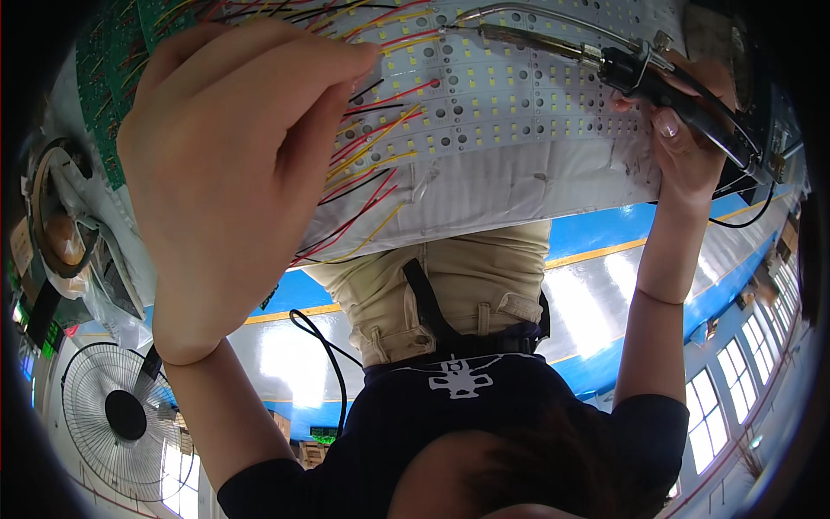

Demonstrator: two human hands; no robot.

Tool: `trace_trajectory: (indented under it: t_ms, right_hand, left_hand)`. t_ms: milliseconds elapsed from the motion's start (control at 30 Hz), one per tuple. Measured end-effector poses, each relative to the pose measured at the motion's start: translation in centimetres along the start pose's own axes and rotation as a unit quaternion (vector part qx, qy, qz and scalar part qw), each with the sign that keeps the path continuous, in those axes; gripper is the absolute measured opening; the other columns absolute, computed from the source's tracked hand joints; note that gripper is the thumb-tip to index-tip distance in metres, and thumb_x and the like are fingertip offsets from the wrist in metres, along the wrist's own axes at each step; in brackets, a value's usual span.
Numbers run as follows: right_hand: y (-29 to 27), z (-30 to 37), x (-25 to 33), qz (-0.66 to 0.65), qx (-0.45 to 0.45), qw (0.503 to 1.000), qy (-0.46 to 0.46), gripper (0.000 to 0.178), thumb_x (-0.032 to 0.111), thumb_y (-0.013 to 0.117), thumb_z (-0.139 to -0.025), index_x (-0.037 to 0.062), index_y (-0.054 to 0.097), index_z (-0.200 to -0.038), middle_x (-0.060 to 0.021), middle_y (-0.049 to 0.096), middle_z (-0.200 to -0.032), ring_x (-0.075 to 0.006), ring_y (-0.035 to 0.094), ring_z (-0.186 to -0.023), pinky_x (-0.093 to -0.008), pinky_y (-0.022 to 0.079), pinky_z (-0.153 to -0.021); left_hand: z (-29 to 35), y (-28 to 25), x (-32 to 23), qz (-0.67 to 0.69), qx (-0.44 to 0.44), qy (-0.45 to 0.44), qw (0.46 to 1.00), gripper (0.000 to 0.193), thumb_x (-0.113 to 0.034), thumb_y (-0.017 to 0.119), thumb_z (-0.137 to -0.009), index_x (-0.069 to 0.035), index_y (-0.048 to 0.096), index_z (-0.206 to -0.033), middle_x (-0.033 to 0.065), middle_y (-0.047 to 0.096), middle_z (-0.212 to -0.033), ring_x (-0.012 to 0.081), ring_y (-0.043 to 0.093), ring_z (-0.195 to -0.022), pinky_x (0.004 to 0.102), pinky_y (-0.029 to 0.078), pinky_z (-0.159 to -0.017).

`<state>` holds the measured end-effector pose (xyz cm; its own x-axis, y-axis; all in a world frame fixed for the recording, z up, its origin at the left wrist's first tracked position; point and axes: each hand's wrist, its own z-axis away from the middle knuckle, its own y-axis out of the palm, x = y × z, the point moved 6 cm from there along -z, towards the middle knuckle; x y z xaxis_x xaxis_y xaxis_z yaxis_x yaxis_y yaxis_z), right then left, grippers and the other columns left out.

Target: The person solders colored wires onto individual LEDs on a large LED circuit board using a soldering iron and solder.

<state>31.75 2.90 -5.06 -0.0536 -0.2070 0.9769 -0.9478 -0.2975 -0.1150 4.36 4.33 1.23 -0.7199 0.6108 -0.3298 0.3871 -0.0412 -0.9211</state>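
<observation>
My right hand [688, 143] is wrapped round the black handle of a soldering iron [635, 76]. A thin curved metal tube [553, 16] runs along the iron's upper side, and both reach left toward a solder point on the white LED board [519, 105]. My left hand [229, 138] is over the board's left part, thumb and forefinger pinched on a wire [406, 40]; red and yellow strands run from the fingertips to the iron's tip. Several red, black and yellow wires [367, 143] stick out from the board below my fingertips. My other left fingers are partly hidden.
Green circuit boards [99, 112] with wires lie at the far left. A roll-like ring [59, 208] and clear plastic sit beside them. The table's near edge has a pale cover [519, 177]. A black cable [748, 221] hangs at right; a fan [125, 415] stands lower left.
</observation>
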Motion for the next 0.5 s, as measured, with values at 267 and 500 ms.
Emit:
trace_trajectory:
  t_ms: [267, 500]
  right_hand:
    - [0.16, -0.14, 0.25, 0.010, -0.016, 1.000, -0.004, 0.042, 0.016, 0.071, -0.080, -0.0023, 0.049, -0.110, -0.0210, 0.058, -0.096, -0.0303, 0.063, -0.078, -0.0372, 0.050, -0.068]
    - [-0.31, -0.11, 0.13, 0.017, 0.014, 1.000, -0.012, 0.040, 0.016, 0.071, -0.080, -0.0026, 0.049, -0.109, -0.0199, 0.057, -0.097, -0.0298, 0.064, -0.077, -0.0367, 0.050, -0.066]
  left_hand:
    - [-0.10, -0.01, 0.07, -0.004, 0.013, -0.018, 1.000, 0.016, -0.002, 0.069, -0.074, -0.009, 0.071, -0.088, 0.0033, 0.066, -0.081, 0.0175, 0.061, -0.076, 0.0281, 0.047, -0.070]
    - [0.22, 0.15, 0.59, 0.006, 0.004, 0.007, 1.000, 0.015, -0.002, 0.069, -0.074, -0.009, 0.071, -0.087, 0.0034, 0.066, -0.080, 0.0176, 0.061, -0.075, 0.0283, 0.047, -0.069]
